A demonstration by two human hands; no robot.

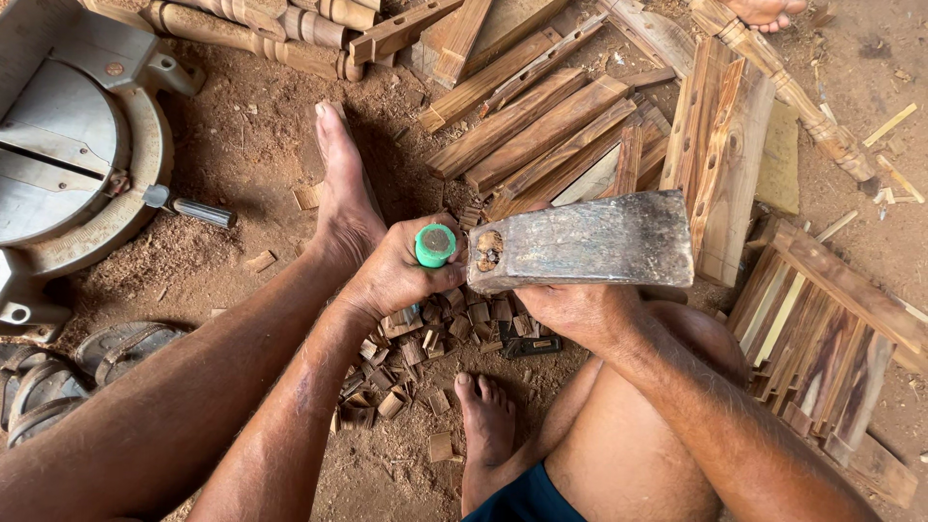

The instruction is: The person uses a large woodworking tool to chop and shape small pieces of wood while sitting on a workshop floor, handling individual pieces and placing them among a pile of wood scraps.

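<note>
Low over the dirt floor, the left hand (391, 275) is clenched round a chisel (435, 246) with a green cap, held upright so the cap faces up. Just beside it the right hand (575, 309) grips a hatchet (585, 242) by its handle, the flat steel head lying level and nearly touching the cap; the handle itself is hidden under the head, so the exact grip is hard to tell. Both forearms come in from below, the left bent across the body, the right rising over the bare knee. Under the hands lies a heap of small wood blocks (425, 358), which suggests a good deal of cutting is done, while stacks of slats (541, 130) behind and to the right look uncut. A miter saw (68, 164) stands at the far left, sandals (58, 377) below it, and sawdust covers the ground.
</note>
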